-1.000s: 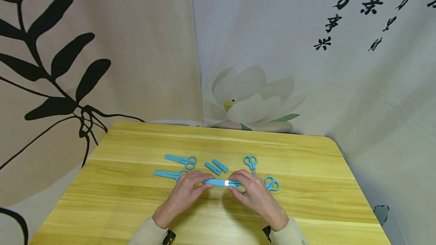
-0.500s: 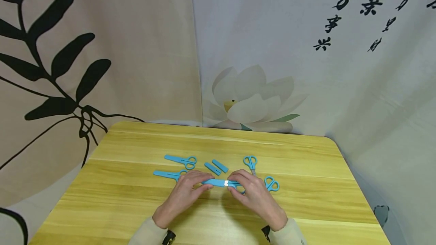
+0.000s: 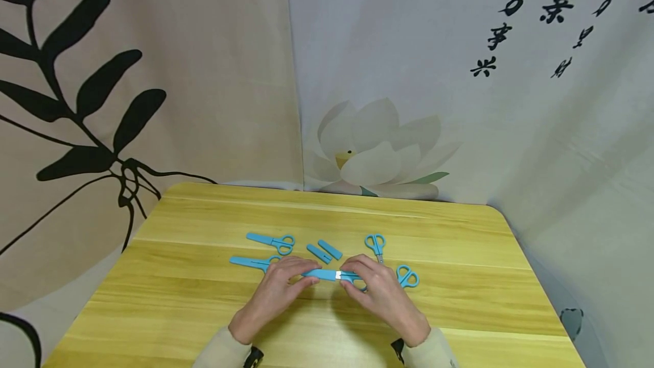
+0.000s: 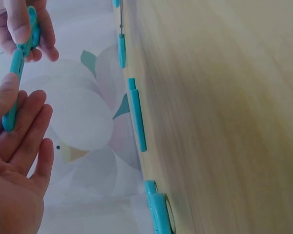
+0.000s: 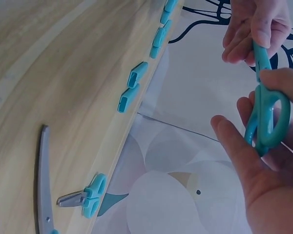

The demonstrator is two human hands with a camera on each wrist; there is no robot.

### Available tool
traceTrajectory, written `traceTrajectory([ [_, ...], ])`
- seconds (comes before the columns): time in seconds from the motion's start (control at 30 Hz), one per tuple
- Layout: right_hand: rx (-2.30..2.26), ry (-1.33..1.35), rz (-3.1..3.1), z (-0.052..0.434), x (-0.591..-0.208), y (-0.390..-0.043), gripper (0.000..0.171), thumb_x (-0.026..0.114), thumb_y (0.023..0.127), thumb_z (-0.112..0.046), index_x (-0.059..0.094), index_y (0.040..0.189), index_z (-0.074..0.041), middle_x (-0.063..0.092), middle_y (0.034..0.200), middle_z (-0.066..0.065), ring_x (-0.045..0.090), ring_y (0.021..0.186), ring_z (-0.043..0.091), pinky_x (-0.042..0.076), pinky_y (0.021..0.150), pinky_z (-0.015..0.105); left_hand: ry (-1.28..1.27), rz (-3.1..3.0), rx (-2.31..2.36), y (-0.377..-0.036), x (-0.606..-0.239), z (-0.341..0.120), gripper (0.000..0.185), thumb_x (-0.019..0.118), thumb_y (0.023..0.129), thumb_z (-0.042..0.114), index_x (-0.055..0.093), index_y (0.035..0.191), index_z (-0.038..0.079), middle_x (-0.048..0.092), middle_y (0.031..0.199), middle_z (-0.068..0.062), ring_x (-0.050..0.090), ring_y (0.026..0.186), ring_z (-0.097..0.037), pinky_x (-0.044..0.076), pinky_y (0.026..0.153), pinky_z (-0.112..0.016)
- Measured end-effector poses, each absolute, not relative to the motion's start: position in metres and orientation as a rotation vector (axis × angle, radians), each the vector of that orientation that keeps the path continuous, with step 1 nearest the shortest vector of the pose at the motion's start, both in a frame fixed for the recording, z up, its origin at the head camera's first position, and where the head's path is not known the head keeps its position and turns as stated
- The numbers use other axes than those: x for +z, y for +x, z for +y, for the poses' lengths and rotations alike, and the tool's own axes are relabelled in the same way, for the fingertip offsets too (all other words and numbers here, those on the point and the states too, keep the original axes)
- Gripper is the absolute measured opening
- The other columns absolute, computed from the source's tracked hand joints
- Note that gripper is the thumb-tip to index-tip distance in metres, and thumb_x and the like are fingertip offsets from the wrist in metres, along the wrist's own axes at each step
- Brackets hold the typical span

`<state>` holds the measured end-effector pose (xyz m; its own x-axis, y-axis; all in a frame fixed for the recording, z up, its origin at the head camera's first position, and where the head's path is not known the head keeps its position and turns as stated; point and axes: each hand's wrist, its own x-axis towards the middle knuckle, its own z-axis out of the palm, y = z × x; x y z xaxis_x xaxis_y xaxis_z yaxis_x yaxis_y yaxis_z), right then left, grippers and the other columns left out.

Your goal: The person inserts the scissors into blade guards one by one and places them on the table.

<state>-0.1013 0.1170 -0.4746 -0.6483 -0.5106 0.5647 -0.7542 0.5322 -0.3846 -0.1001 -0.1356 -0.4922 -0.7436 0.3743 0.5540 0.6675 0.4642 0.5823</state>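
Barely any change from a second ago — left hand (image 3: pixel 276 294) pinches cover (image 3: pixel 322 273), right hand (image 3: pixel 383 294) pinches scissors (image 3: pixel 352 277) handle, near tabletop's front-middle; silver gap unchanged, so cover not yet seated.

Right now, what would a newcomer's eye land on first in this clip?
First the two hands meeting at the table's near middle: the left hand pinches a blue cover while the right hand grips the blue scissors by the handle, the blades partly sheathed. Around them on the yellow wooden table lie more blue scissors and two loose covers. Behind hangs a large lotus-print cloth.
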Motion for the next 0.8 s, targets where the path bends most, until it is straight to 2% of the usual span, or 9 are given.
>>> traceTrajectory([
  [0.8, 0.873, 1.032, -2.389, 0.1146, -0.4731, -0.1017, 0.022, 0.088, 0.084, -0.011, 0.074, 0.100, -0.010, 0.071, 0.107, -0.001, 0.073, 0.088, 0.011, 0.060, 0.071, 0.024, -0.847, -2.377, -1.142, -0.0999, -0.4921, -0.1334, 0.029, 0.085, 0.084, 0.015, 0.080, 0.112, 0.010, 0.078, 0.111, -0.001, 0.072, 0.102, -0.020, 0.058, 0.088, -0.048],
])
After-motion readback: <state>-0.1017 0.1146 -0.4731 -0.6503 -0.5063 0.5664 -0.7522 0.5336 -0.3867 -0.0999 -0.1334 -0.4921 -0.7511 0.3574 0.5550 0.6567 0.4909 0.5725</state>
